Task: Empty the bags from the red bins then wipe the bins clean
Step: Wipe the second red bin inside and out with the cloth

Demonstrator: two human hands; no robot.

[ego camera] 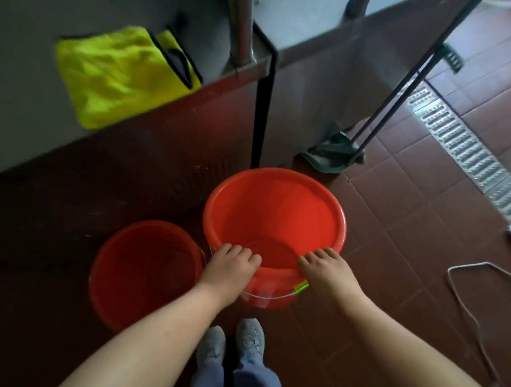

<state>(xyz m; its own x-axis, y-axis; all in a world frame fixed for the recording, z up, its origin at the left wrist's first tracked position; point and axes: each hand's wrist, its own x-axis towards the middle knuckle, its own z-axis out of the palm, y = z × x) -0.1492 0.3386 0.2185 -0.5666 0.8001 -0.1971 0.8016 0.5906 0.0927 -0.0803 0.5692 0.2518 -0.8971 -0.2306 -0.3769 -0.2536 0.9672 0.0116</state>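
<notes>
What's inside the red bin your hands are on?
Nothing visible: the bin shows bare red wall and bottom, no bag. Left hand and right hand grip its near rim, hiding the inside wall just below them.

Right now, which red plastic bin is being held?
The brighter red round plastic bin on the right: left hand and right hand both grip its near rim. The shadowed red bin beside it is untouched.
</notes>
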